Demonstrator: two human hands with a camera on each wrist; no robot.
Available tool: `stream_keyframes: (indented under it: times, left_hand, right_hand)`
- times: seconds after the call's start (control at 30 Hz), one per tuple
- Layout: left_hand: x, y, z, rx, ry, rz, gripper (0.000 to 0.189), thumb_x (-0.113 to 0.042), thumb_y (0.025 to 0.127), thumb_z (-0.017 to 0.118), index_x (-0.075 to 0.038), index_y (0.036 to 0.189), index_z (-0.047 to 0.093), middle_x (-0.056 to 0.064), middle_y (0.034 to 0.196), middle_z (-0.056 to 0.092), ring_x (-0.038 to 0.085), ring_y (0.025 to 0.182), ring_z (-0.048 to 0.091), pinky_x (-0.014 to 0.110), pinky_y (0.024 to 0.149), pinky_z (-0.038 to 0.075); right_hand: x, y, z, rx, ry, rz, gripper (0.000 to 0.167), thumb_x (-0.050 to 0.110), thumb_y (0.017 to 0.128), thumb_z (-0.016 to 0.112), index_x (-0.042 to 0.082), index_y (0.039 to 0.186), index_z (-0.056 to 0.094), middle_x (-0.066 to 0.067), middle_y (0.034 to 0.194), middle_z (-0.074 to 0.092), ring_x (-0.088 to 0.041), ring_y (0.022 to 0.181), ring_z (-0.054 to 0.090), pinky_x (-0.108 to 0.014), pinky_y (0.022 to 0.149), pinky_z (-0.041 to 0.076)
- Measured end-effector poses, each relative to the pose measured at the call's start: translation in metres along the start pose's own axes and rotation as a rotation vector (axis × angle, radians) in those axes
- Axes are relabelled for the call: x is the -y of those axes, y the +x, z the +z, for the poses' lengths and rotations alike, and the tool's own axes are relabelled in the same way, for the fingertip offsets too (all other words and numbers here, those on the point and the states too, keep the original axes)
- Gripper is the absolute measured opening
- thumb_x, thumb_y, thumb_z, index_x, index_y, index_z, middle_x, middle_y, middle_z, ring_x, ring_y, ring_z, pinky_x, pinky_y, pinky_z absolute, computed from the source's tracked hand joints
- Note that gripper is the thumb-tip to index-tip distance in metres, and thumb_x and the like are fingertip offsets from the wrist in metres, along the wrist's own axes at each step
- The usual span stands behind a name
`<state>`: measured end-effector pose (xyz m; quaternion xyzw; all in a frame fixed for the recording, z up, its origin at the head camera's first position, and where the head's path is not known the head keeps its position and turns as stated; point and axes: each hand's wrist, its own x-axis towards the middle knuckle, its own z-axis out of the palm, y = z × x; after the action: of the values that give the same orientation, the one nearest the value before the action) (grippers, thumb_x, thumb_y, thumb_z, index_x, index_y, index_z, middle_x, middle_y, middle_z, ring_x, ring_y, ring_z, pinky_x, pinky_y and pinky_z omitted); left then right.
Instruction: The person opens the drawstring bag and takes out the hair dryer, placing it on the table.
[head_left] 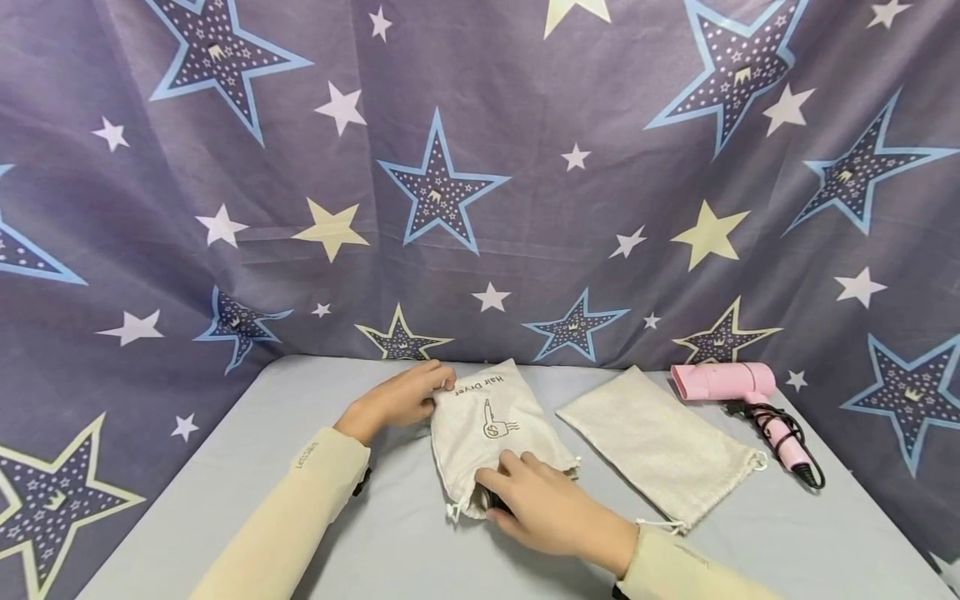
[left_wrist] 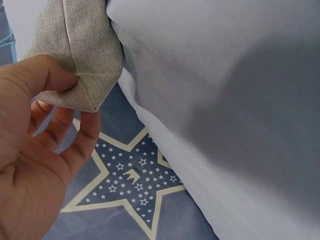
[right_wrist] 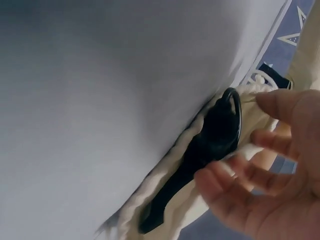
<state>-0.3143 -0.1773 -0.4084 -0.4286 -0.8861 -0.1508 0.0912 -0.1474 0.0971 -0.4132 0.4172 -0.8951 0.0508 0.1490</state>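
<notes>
A cream cloth drawstring bag, printed "Hair Dryer" with a dryer drawing, lies slanted on the table. My left hand pinches its far closed corner between thumb and fingers; the left wrist view shows the thumb on the seam. At the near, gaping mouth is my right hand, its bent fingers around the rim. Inside the mouth shows a black object with a looped cord; most of it is hidden by the cloth.
To the right lies a second cream drawstring bag, flat, blank side up. Beyond it is a pink hair dryer with its black cord wrapped about the handle. A star-patterned curtain hangs behind the grey-white tabletop.
</notes>
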Motion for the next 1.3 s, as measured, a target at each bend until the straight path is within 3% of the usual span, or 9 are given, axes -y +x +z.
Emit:
stream_keyframes:
  times: [0.1, 0.37, 0.57, 0.8, 1.07, 1.3]
  left_hand:
    - [0.000, 0.000, 0.000, 0.004, -0.010, 0.002, 0.039, 0.014, 0.081, 0.060, -0.017, 0.105, 0.054, -0.001, 0.097, 0.050, 0.015, 0.086, 0.047, 0.034, 0.078, 0.044]
    - [-0.003, 0.001, -0.003, 0.007, -0.051, 0.019, 0.036, 0.016, 0.082, 0.055, -0.012, 0.103, 0.053, 0.004, 0.096, 0.052, 0.021, 0.086, 0.049, 0.036, 0.078, 0.044]
    - [-0.001, 0.000, -0.002, 0.001, -0.056, 0.033, 0.037, 0.016, 0.082, 0.055, -0.014, 0.104, 0.054, 0.002, 0.097, 0.053, 0.020, 0.089, 0.050, 0.037, 0.080, 0.044]
    - [0.005, -0.005, 0.000, -0.019, -0.036, 0.034, 0.041, 0.016, 0.079, 0.058, -0.016, 0.106, 0.056, 0.000, 0.096, 0.054, 0.018, 0.087, 0.050, 0.037, 0.080, 0.045]
    - [0.010, -0.014, -0.001, -0.011, -0.013, 0.042, 0.044, 0.014, 0.081, 0.060, -0.019, 0.110, 0.055, -0.001, 0.097, 0.054, 0.018, 0.088, 0.051, 0.039, 0.081, 0.045]
    - [0.014, -0.025, -0.006, -0.029, -0.007, 0.066, 0.044, 0.015, 0.078, 0.062, -0.018, 0.108, 0.056, -0.001, 0.091, 0.052, 0.017, 0.085, 0.049, 0.037, 0.080, 0.044]
  right_hand:
    - [0.005, 0.007, 0.004, -0.002, 0.016, 0.040, 0.035, 0.033, 0.090, 0.076, 0.020, 0.117, 0.059, 0.001, 0.095, 0.050, -0.016, 0.077, 0.049, -0.025, 0.058, 0.044]
    - [0.010, 0.020, 0.016, 0.032, 0.072, 0.130, 0.035, 0.023, 0.086, 0.079, 0.018, 0.109, 0.054, -0.004, 0.095, 0.046, -0.020, 0.080, 0.044, -0.027, 0.061, 0.044]
    - [0.009, 0.022, 0.018, 0.035, 0.103, 0.151, 0.040, 0.011, 0.077, 0.079, 0.018, 0.106, 0.052, -0.006, 0.096, 0.046, -0.021, 0.078, 0.043, -0.026, 0.058, 0.040]
    - [0.003, 0.021, 0.017, 0.042, 0.088, 0.195, 0.046, 0.007, 0.071, 0.081, 0.018, 0.105, 0.053, -0.007, 0.096, 0.046, -0.024, 0.077, 0.043, -0.029, 0.055, 0.037]
    - [-0.010, 0.019, 0.018, -0.002, 0.053, 0.199, 0.048, 0.004, 0.069, 0.084, 0.018, 0.101, 0.050, -0.007, 0.089, 0.043, -0.024, 0.072, 0.039, -0.029, 0.055, 0.033]
    - [-0.025, 0.018, 0.020, -0.036, 0.075, 0.165, 0.049, 0.007, 0.068, 0.089, 0.018, 0.100, 0.052, -0.004, 0.087, 0.041, -0.023, 0.072, 0.037, -0.032, 0.063, 0.034]
